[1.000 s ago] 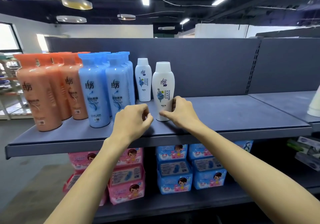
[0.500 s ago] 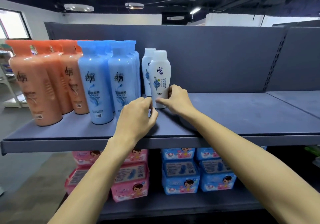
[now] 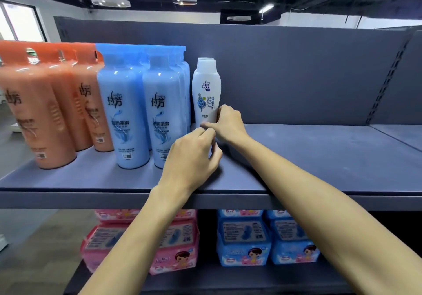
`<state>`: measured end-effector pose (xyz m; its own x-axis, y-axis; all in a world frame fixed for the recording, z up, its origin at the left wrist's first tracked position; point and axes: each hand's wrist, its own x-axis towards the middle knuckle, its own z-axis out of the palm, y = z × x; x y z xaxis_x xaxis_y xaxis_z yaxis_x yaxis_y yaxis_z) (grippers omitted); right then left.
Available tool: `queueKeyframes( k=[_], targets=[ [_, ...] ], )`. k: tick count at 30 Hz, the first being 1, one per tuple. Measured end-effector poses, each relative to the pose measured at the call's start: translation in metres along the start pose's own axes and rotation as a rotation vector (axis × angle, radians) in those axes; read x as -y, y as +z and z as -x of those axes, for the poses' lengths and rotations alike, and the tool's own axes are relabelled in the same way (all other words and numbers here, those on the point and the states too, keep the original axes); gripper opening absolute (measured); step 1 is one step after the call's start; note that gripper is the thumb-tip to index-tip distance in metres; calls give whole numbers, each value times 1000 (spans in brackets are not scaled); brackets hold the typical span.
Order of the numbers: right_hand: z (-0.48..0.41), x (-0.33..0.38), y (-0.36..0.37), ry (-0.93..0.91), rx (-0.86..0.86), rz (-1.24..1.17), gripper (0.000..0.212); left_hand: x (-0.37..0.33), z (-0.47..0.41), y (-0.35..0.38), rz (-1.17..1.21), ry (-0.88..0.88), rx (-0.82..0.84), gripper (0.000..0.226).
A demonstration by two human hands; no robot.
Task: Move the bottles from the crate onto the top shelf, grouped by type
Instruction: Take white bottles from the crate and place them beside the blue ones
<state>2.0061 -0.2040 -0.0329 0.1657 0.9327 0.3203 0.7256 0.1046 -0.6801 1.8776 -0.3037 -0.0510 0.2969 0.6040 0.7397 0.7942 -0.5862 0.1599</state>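
The white bottle [image 3: 206,89] stands upright on the top shelf [image 3: 319,162], just right of the blue bottles [image 3: 146,111]; the orange bottles [image 3: 45,111] stand furthest left. The right hand [image 3: 226,123] pinches its lower part, thumb across the front and fingers curled at the right side. The left hand [image 3: 191,157] sits knuckles-up before the base, fingers curled; whether it touches the bottle cannot be told.
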Motion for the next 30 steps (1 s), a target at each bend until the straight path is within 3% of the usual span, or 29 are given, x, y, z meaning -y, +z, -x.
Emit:
queueKeyframes(
  k=[12,21,30],
  targets=[
    [-5,2,7,9,-11,0,46,3,1,4,-3,48,-30,14],
    [24,-4,-19,-33,32,146,53,1,2,3,20,60,-31,6],
    [69,-15,-63,-137,0,236,62,-1,0,3,-60,17,90,16]
  ],
)
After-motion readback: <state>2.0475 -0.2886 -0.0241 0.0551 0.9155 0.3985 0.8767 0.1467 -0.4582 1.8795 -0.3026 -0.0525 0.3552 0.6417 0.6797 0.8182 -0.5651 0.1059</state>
